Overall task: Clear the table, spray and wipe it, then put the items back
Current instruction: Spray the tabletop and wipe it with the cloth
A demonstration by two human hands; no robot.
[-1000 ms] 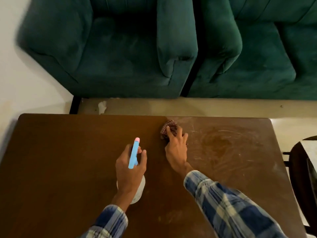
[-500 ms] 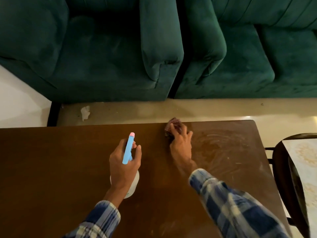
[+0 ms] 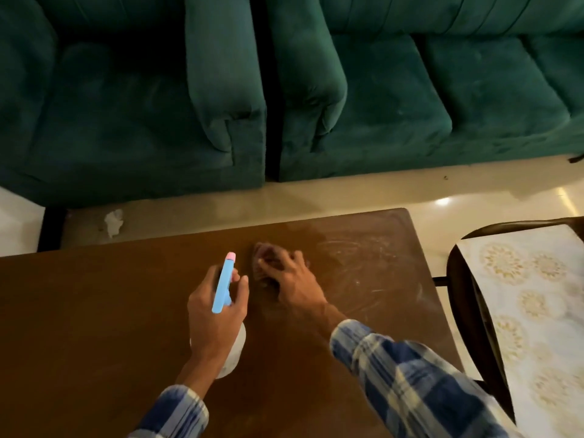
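A dark green armchair [image 3: 126, 105] fills the upper left of the frame. Below it, on the pale floor [image 3: 347, 194], lies a crumpled white scrap [image 3: 113, 221], just past the far edge of the table. The brown wooden table [image 3: 79, 311] spans the lower left and centre.

Left of centre, the left hand [image 3: 218, 314] comes up from a blue plaid sleeve [image 3: 177, 412] and grasps the spray bottle [image 3: 235, 352], fingers wrapped round its neck. The bottle's white body shows under the wrist. Its light blue spray head [image 3: 225, 282] with a pink tip points toward the far edge of the table.

Just to the right of the spray head, the right hand [image 3: 290, 279] lies with fingers spread on a dark reddish cloth [image 3: 264, 257] and presses it onto the tabletop near the far edge. Hand and cloth are blurred, so the fingers' exact lie is hard to make out. The right forearm, in the same plaid, runs down toward the lower right.

Right of the cloth, pale swirled smears [image 3: 363, 257] mark the tabletop's far right part. A green sofa [image 3: 410, 90] occupies the upper right, close beside the armchair. At the right edge stands a dark-framed seat [image 3: 467, 311], near the table's end, with a white, gold-patterned cover [image 3: 531, 311] on it.
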